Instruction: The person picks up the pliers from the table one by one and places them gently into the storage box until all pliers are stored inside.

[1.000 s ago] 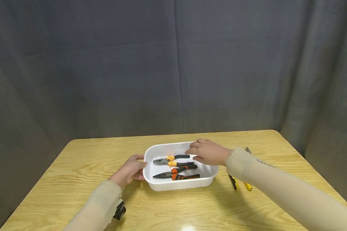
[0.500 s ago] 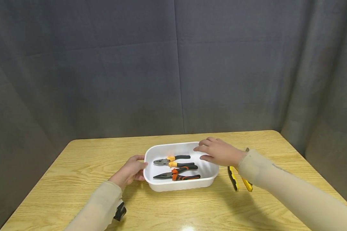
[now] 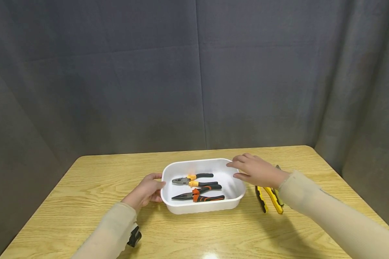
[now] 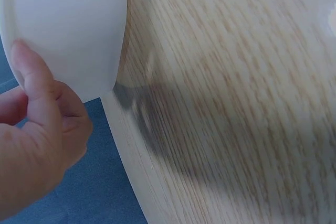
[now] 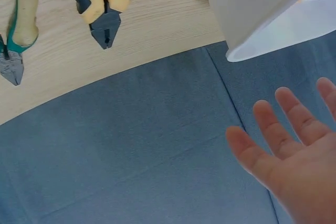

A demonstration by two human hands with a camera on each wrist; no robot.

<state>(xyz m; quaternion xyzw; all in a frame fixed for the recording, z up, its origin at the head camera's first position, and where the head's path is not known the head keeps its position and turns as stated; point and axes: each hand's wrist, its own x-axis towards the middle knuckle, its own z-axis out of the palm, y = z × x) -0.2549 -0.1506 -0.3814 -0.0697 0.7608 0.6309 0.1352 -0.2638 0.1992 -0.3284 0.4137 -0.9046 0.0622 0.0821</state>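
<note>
My left hand [image 3: 149,190] pinches the left rim of a white plastic tub [image 3: 202,208], the thumb [image 4: 34,66] over the edge. Inside lie combination pliers [image 3: 181,181] with yellow and black handles. In front of them are long-nose pliers [image 3: 183,196] with orange and black handles. Both point left, their handles spread. Over the tub's right end hovers my right hand [image 3: 254,171], fingers spread, holding nothing; its palm shows in the right wrist view. Right of the tub are yellow-and-black-handled pliers [image 3: 273,201], partly behind my right arm.
Another pair of pliers [image 5: 23,35], with green and pale handles, lies beside the yellow ones in the right wrist view. The wooden table [image 3: 188,237] ends at a dark curtain [image 3: 149,90]. A small black object [image 3: 134,236] shows under my left sleeve.
My right hand has drawn back to the right, from over the pliers to the tub's right end. More of the yellow-handled pliers shows. The left hand and tub stay put.
</note>
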